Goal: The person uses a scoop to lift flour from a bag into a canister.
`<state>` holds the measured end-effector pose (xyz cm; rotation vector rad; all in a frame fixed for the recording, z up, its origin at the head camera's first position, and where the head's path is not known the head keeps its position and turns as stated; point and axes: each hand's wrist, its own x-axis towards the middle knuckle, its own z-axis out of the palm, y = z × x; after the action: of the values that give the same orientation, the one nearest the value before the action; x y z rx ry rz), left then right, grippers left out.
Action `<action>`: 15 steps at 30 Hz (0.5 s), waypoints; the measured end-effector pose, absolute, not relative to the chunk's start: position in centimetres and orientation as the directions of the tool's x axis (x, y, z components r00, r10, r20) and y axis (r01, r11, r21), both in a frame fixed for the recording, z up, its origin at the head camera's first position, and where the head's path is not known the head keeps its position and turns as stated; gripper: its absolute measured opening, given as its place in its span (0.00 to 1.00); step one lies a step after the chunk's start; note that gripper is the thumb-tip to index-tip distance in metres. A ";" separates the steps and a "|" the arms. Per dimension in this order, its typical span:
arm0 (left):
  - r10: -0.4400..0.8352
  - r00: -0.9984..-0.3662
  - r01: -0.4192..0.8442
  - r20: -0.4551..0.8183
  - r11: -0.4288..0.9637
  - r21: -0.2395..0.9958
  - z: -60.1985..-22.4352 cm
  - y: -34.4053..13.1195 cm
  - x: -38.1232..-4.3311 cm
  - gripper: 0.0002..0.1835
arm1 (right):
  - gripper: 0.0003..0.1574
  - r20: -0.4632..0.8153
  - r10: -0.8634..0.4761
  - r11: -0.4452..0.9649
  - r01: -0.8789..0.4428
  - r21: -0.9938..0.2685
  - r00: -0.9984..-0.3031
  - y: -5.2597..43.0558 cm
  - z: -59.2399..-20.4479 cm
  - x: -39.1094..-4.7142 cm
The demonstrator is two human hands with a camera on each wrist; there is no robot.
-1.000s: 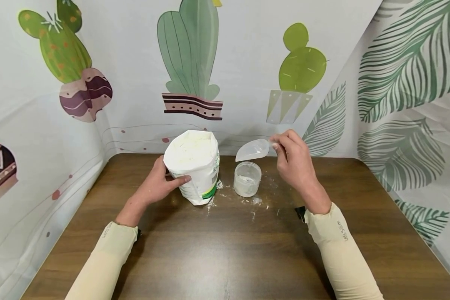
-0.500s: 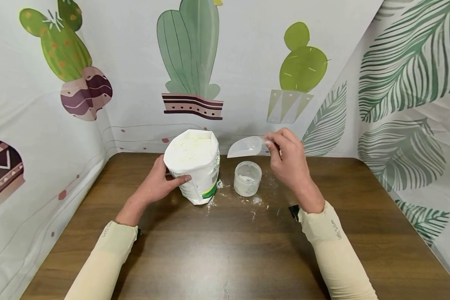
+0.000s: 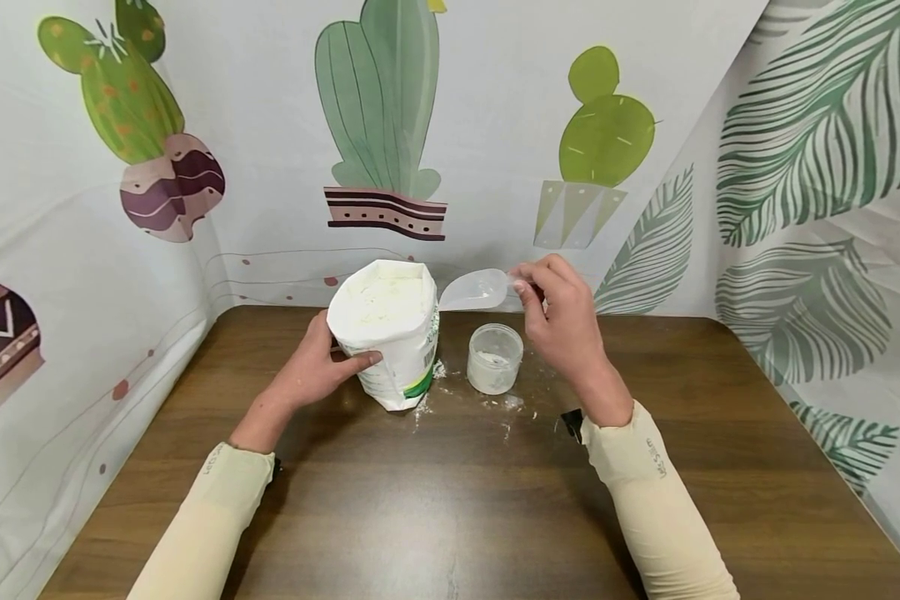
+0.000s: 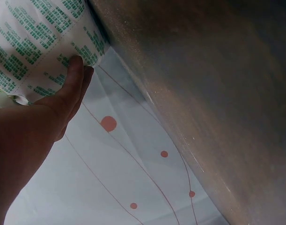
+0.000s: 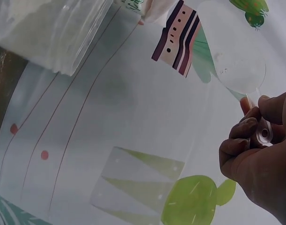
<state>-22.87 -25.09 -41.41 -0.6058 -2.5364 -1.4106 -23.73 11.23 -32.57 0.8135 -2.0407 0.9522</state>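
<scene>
A white paper bag point(image 3: 408, 367) stands upright on the table, its top open and pale powder point(image 3: 386, 300) filling it nearly to the rim. My left hand point(image 3: 315, 367) grips the bag's left side, thumb across the front; the left wrist view shows fingers along its green-printed side. With my right hand point(image 3: 562, 317) I pinch the handle of a clear plastic scoop point(image 3: 476, 290). The scoop's tip is at the bag's right edge; whether they touch I cannot tell. Below the scoop stands an open clear jar point(image 3: 494, 367) with some white powder inside.
The brown wooden table point(image 3: 435, 500) has white powder spilled point(image 3: 423, 408) around the bag and the jar. A printed cloth point(image 3: 495, 125) with cactus and leaf pictures hangs right behind the table's back edge.
My right hand has carried the scoop leftward, from above the jar's right side to the bag's right edge. My left hand, the bag and the jar have stayed in place.
</scene>
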 end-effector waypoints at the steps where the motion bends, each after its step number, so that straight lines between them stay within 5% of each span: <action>1: 0.264 -0.902 0.429 0.342 0.464 0.775 -41.4 -25.1 -22.9 0.43 | 0.06 0.815 -0.233 0.520 -0.777 -0.356 -0.530 11.1 -32.6 -23.7; 15: 0.271 -0.900 0.435 0.342 0.507 0.744 -41.4 -25.1 -22.7 0.43 | 0.09 0.789 -0.238 0.492 -0.770 -0.406 -0.567 8.7 -32.3 -23.1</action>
<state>-22.71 -25.11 -41.40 -0.6083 -2.5658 -1.3449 -23.10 8.72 -32.26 0.8265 -2.0664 1.0187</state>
